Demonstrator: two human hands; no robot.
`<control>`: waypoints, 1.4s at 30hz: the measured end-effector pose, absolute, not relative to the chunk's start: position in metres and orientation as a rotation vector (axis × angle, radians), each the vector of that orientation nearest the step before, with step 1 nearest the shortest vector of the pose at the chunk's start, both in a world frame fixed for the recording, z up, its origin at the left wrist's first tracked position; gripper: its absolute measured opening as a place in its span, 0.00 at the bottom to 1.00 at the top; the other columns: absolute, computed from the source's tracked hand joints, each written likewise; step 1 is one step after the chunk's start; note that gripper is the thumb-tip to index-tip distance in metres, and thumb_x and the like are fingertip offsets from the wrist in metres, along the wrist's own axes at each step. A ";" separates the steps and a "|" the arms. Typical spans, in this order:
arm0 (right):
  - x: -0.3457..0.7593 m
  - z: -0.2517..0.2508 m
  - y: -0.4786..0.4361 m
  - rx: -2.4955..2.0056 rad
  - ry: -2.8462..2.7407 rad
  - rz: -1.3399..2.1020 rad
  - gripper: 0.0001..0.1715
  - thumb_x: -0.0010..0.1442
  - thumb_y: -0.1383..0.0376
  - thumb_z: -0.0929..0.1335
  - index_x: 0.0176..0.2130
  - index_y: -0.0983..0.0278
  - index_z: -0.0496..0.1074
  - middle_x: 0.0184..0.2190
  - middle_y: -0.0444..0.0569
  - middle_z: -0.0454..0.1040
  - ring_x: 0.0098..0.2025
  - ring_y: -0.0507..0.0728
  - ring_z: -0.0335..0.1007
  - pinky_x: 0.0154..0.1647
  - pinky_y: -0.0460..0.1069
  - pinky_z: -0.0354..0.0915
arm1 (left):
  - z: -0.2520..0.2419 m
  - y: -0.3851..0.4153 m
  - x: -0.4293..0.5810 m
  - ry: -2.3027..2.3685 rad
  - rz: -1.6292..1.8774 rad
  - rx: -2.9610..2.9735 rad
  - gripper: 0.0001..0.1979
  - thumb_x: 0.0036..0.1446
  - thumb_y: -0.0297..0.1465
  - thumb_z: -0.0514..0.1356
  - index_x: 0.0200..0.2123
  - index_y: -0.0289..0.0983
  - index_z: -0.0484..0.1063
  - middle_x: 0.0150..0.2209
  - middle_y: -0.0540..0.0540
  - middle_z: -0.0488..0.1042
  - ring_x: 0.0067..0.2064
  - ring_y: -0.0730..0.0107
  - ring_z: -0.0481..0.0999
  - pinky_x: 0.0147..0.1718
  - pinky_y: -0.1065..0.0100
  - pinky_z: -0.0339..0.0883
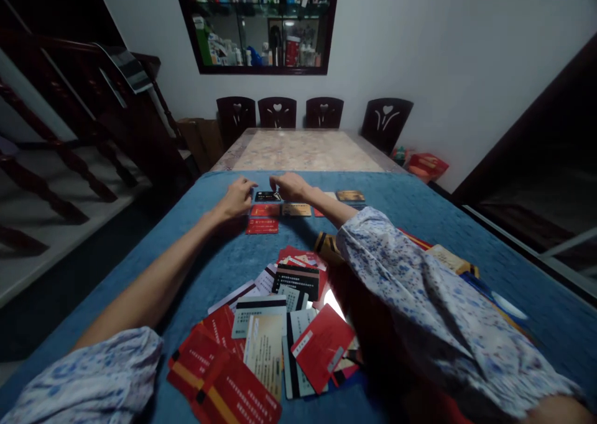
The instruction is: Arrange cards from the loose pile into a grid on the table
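Observation:
A black card (265, 196) lies flat on the blue cloth at the far end of a grid of cards. My left hand (239, 196) is at its left edge, fingers bent and a little apart, with nothing seen in them. From the right, my right hand (290, 187) reaches over the card's right end, its index finger angled down; whether it touches cannot be made out. Just nearer lie a red card (265, 210), a gold card (297, 209) and another red card (262, 226). A second gold card (351, 196) lies to the right; my right forearm partly covers cards between.
A loose heap of cards, among them a white card (259, 312) and a red card (323, 347), spreads across the near blue cloth (186, 281). More cards (450, 259) lie beyond my right sleeve. Chairs (324, 112) stand at the table's far end.

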State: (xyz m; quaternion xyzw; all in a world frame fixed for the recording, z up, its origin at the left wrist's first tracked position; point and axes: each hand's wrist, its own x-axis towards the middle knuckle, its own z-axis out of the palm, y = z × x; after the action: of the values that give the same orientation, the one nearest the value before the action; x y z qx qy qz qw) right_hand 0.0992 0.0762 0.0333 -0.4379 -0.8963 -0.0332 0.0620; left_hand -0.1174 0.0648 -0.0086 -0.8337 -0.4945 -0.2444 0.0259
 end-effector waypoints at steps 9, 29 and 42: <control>0.150 0.024 0.051 -1.354 -2.636 -0.117 0.23 0.56 0.77 0.63 0.47 0.62 0.79 0.39 0.53 0.80 0.38 0.57 0.73 0.34 0.46 0.55 | -0.017 0.030 -0.081 -1.425 -0.786 -2.666 0.24 0.50 0.23 0.52 0.50 0.34 0.76 0.46 0.40 0.71 0.49 0.56 0.73 0.54 0.55 0.69; 0.238 0.003 -0.004 -1.224 -2.577 -0.029 0.24 0.47 0.81 0.63 0.38 0.64 0.80 0.35 0.51 0.79 0.38 0.56 0.72 0.38 0.46 0.57 | -0.017 -0.020 -0.010 -1.230 -0.698 -2.872 0.23 0.52 0.20 0.53 0.49 0.36 0.76 0.50 0.40 0.70 0.53 0.60 0.71 0.56 0.57 0.67; 0.263 -0.019 -0.019 -1.190 -2.511 0.160 0.19 0.50 0.77 0.66 0.39 0.64 0.79 0.39 0.50 0.73 0.35 0.53 0.67 0.35 0.46 0.59 | -0.011 -0.049 0.045 -1.053 -0.153 -3.155 0.31 0.47 0.16 0.51 0.52 0.40 0.75 0.59 0.46 0.73 0.59 0.54 0.65 0.54 0.52 0.61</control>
State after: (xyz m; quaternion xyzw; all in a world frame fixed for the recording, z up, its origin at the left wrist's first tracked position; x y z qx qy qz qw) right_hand 0.2628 -0.0186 -0.0189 -0.4209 -0.8877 0.0567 0.1781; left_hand 0.0454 -0.0495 -0.0106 -0.9434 -0.3148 -0.0457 -0.0939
